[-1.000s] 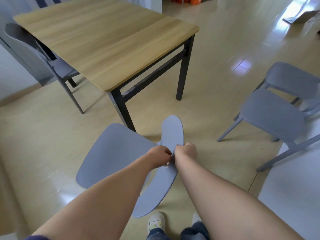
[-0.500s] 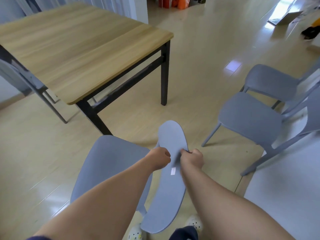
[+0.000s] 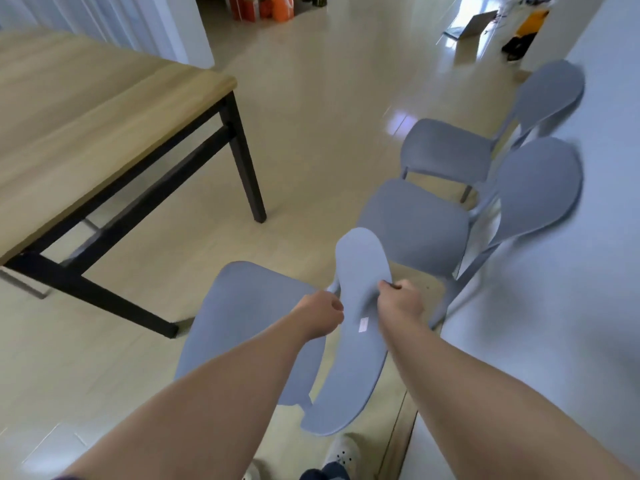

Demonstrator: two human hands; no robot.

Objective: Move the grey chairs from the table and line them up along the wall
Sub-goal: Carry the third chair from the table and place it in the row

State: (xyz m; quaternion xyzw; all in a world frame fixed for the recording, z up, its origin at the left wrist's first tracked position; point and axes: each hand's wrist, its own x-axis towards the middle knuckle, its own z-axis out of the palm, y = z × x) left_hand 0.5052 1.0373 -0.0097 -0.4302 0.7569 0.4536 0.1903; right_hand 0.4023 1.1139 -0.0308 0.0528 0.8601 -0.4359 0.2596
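Note:
A grey chair (image 3: 242, 327) is right in front of me, its curved backrest toward me. My left hand (image 3: 320, 315) grips the left edge of that backrest and my right hand (image 3: 400, 301) grips its right edge. Two more grey chairs stand side by side against the pale wall (image 3: 609, 237) on the right: the nearer chair (image 3: 419, 226) just beyond the one I hold, the farther chair (image 3: 450, 148) behind it. The wooden table (image 3: 86, 109) with black legs stands to the left.
Orange and red items (image 3: 263, 6) sit on the floor at the far end of the room. A flat board (image 3: 471, 24) and dark and yellow things (image 3: 523, 32) lie at the far right by the wall. My shoes (image 3: 343, 452) show below the chair.
The view has swung right and the held chair has come away from the table toward the two chairs at the wall. Both hands keep their grip on the backrest.

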